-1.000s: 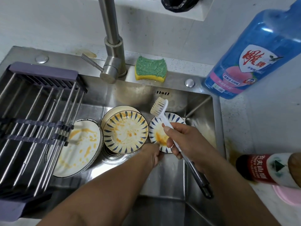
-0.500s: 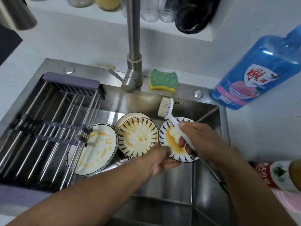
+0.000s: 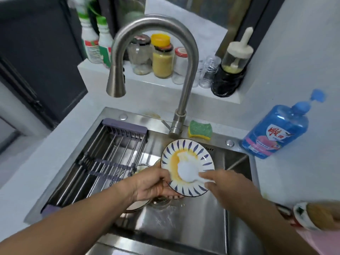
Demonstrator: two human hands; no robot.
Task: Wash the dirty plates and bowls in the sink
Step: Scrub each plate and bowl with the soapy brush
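Left hand [image 3: 152,183] curls its fingers round the lower-left rim of a small round ceramic plate [image 3: 184,147] and holds it tilted above the basin, below the tap. Right hand [image 3: 227,186], blurred, closes on the white plastic handle of a dish brush [image 3: 185,172], whose smooth oval head lies bristles-down on the plate's centre. The plate is glossy white with dark blue leaf strokes round its rim and a ring of orange-yellow smear (thickest on the left side) around the brush head.

Under the left hand, another soiled dish [image 3: 136,206] peeks out on the floor of the brushed-steel sink [image 3: 184,229], beside the round drain. A rack [image 3: 110,153] of steel rods with purple plastic ends spans the sink's left half. Behind the plate rises a matte steel gooseneck faucet [image 3: 191,52], and a wavy-edged green-and-yellow sponge [image 3: 200,129] lies just beside its base. A translucent blue pump bottle [image 3: 276,133] stands on the counter to the right.
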